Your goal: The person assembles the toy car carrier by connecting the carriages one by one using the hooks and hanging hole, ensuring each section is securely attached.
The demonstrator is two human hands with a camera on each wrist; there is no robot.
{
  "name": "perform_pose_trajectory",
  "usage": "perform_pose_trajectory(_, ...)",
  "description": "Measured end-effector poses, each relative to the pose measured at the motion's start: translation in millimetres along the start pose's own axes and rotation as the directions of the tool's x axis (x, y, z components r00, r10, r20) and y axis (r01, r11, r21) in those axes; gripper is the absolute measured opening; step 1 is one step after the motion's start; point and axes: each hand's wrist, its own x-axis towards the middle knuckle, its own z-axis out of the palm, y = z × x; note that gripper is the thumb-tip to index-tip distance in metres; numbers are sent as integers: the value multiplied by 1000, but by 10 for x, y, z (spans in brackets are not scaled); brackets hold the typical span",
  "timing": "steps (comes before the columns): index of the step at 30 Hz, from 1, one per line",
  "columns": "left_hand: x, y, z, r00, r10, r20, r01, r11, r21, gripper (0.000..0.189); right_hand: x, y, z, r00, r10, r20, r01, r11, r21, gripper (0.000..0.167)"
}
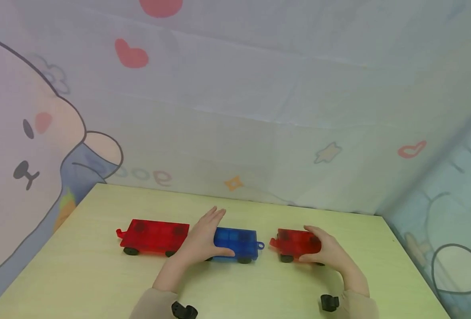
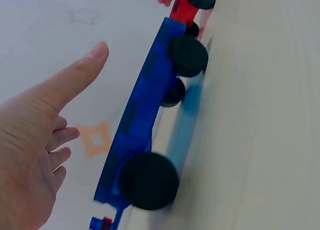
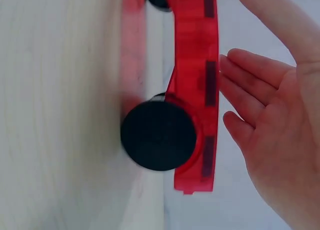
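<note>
Three see-through toy train cars with black wheels stand in a row. My left hand (image 1: 199, 241) is over the left part of the blue car (image 1: 236, 241), fingers and thumb stretched out. In the left wrist view its thumb (image 2: 82, 77) stays apart from the blue side. A red hook (image 2: 106, 223) sits in the blue car's end coupling. Left of that hand is the longer red car (image 1: 155, 237). My right hand (image 1: 329, 250) spreads over the right end of the shorter red car (image 1: 295, 241). In the right wrist view its fingertips (image 3: 227, 72) come right up to the red edge.
The cars stand on a pale yellow table (image 1: 259, 292). A printed cloth (image 1: 259, 88) rises behind the table's back edge and along both sides. A gap separates the blue car's ring (image 1: 261, 245) from the shorter red car's hook (image 1: 273, 242).
</note>
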Motion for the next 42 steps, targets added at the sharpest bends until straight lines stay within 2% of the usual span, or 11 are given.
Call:
perform_pose_trajectory(6, 65, 75, 168, 998, -51, 26, 52, 998, -30, 108, 2, 88, -5, 1000, 18, 16, -18, 1000, 16, 94)
perform_pose_trajectory(15, 113, 84, 343, 996, -47, 75, 49, 999, -23, 105, -7, 126, 60, 999, 17, 34, -17, 1000, 19, 89)
perform_pose_trajectory(23, 114, 59, 382, 995, -43, 88, 45, 999, -22, 100, -33, 103, 71, 999, 22, 24, -23, 999, 33, 86)
perform_pose_trajectory(32, 119, 63, 388, 996, -46, 73, 51, 997, -65, 95, -72, 108, 61, 1000, 15, 12, -15, 999, 31, 84)
perform_pose_trajectory(42, 133, 78, 391, 995, -71, 76, 78, 993, -90, 93, -94, 84, 46, 1000, 17, 8, -17, 1000, 25, 84)
